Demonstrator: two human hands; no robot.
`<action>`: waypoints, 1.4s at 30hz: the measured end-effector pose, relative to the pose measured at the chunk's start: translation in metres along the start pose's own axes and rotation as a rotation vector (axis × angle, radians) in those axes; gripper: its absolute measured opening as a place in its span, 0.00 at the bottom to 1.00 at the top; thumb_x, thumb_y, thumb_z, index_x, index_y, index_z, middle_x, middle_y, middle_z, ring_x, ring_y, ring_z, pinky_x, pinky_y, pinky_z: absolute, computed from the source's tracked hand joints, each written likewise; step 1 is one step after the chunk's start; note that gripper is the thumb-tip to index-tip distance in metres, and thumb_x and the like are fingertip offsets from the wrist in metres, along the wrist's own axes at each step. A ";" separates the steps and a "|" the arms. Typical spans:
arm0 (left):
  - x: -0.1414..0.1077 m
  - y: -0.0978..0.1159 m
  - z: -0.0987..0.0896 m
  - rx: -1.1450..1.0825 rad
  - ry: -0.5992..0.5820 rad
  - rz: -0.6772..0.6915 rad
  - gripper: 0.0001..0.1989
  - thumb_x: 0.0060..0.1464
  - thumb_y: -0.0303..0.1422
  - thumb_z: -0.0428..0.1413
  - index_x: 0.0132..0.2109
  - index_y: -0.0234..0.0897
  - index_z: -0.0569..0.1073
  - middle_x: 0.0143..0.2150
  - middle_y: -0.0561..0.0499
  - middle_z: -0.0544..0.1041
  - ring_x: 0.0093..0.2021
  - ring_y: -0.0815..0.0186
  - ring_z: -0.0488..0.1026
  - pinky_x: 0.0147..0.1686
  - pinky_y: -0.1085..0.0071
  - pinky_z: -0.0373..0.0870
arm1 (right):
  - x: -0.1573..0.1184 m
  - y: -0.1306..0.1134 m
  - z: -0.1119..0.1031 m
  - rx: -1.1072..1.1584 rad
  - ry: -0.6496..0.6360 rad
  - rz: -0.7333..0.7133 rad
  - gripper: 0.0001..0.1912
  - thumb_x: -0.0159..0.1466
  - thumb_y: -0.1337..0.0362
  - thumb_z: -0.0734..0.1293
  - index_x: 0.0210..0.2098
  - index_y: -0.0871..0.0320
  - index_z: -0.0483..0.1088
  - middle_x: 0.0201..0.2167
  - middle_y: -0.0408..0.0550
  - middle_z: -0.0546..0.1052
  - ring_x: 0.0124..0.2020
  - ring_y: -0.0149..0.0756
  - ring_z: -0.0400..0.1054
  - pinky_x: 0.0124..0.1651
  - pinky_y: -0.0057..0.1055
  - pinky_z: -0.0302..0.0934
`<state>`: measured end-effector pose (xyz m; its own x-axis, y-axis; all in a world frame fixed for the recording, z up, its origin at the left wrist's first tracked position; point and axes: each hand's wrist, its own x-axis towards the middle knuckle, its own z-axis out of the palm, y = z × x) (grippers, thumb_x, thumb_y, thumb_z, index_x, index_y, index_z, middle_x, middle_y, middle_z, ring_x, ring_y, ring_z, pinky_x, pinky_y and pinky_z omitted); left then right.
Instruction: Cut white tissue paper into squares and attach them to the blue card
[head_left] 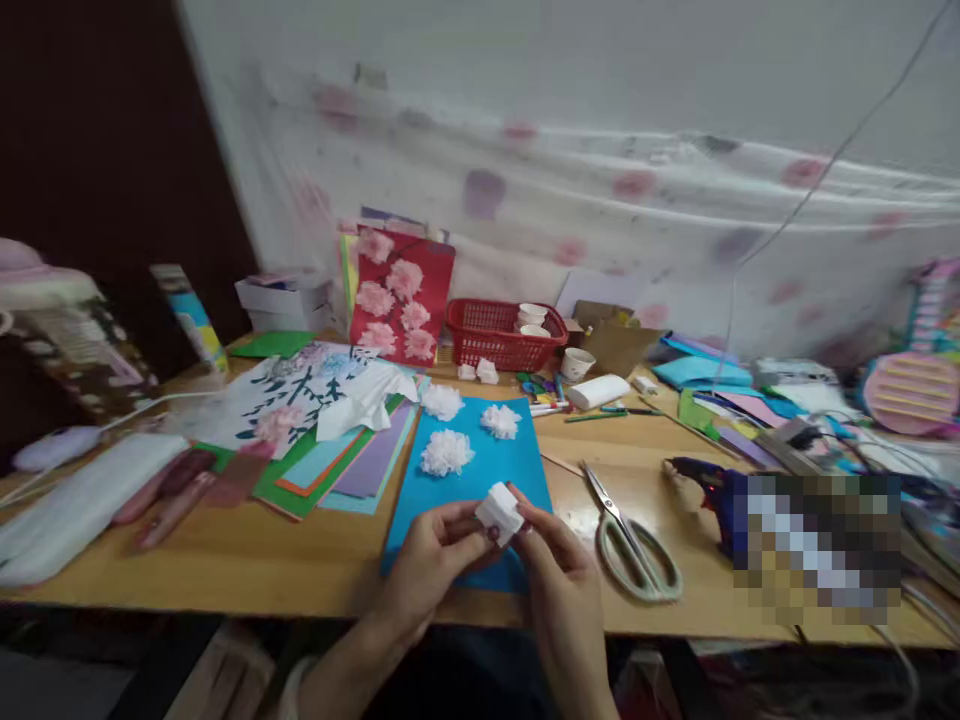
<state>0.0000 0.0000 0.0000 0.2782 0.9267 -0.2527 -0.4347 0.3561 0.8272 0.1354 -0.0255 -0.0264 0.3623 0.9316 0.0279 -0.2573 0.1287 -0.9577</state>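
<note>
A small folded wad of white tissue paper (498, 510) is pinched between the fingertips of both hands. My left hand (427, 560) grips its left side, and my right hand (559, 575) grips its right side. Beneath them lies a blue sheet of paper (480, 420), its near part covered by the hands. Three fluffy white tissue flowers rest toward its far half: one at the upper left (442, 402), one at the upper right (500, 421) and a larger one (447, 453) nearer. Scissors (630, 540) lie closed just right of my right hand.
Coloured paper sheets (360, 470) overlap at left, near a white tissue pack (90, 505). A red basket (502, 335) stands behind, beside a red card with pink flowers (405, 295). Pens (596, 415) and a glue gun (720, 500), partly pixelated, lie right. A co-worker's hand (169, 500) rests left.
</note>
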 end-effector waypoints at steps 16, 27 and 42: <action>0.002 -0.001 0.001 0.010 0.049 -0.001 0.22 0.40 0.41 0.69 0.41 0.31 0.83 0.35 0.43 0.85 0.34 0.60 0.82 0.37 0.71 0.77 | 0.004 0.002 -0.006 -0.370 -0.036 -0.384 0.07 0.58 0.65 0.70 0.33 0.53 0.82 0.36 0.49 0.85 0.39 0.44 0.80 0.41 0.30 0.75; 0.001 -0.001 0.002 -0.049 0.057 0.009 0.24 0.34 0.43 0.72 0.38 0.31 0.83 0.34 0.44 0.84 0.36 0.63 0.81 0.37 0.73 0.76 | 0.000 0.003 -0.003 -0.484 -0.031 -0.599 0.10 0.61 0.69 0.68 0.37 0.51 0.81 0.36 0.45 0.85 0.38 0.38 0.80 0.42 0.26 0.73; 0.000 -0.003 0.004 -0.075 0.115 0.055 0.24 0.28 0.44 0.74 0.32 0.32 0.82 0.30 0.45 0.84 0.31 0.65 0.80 0.34 0.75 0.76 | -0.002 0.008 -0.011 -0.516 -0.159 -0.798 0.18 0.62 0.76 0.66 0.42 0.49 0.80 0.44 0.46 0.83 0.48 0.38 0.77 0.51 0.29 0.70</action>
<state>0.0044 -0.0018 -0.0002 0.1539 0.9512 -0.2676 -0.5107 0.3084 0.8025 0.1425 -0.0297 -0.0374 0.1246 0.6744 0.7278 0.4519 0.6145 -0.6467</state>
